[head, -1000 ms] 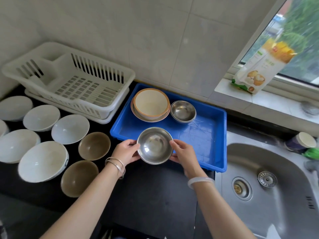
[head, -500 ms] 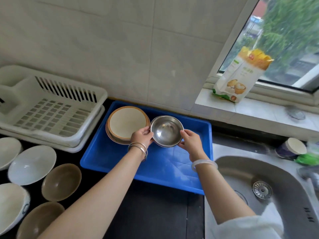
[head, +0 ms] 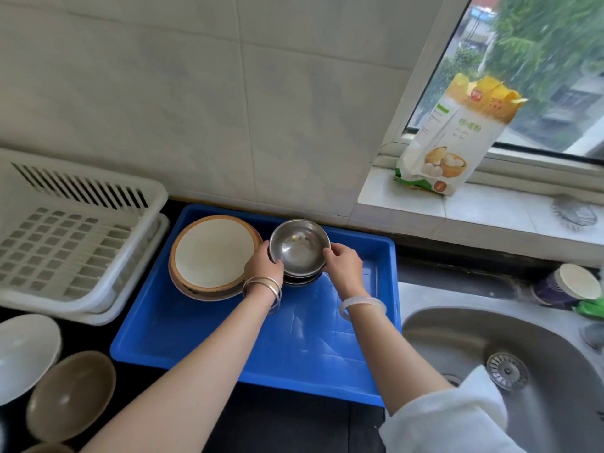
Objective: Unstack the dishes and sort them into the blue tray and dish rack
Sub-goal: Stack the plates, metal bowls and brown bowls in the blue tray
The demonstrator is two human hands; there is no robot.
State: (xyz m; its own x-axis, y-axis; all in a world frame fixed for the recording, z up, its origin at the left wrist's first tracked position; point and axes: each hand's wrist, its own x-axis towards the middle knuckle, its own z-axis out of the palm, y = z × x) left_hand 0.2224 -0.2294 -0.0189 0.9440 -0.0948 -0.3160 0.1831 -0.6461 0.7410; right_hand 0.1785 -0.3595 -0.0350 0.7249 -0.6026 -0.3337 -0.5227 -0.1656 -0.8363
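A steel bowl (head: 299, 245) sits on top of a short stack of steel bowls at the back of the blue tray (head: 294, 338). My left hand (head: 263, 264) grips its left rim and my right hand (head: 343, 266) grips its right rim. Beside the bowls, on the tray's back left, lies a stack of cream plates with brown rims (head: 212, 255). The white dish rack (head: 65, 237) stands to the left of the tray with nothing in it. A white bowl (head: 23, 351) and a brown bowl (head: 70, 395) rest on the dark counter at the lower left.
A steel sink (head: 510, 364) lies to the right of the tray. A flour bag (head: 454, 138) stands on the window sill. A cup with a white lid (head: 565, 284) sits behind the sink. The tiled wall rises right behind the tray.
Both hands carried the steel bowl from the tray's front edge to the back and set it down onto the other steel bowls. The camera view shifted right.
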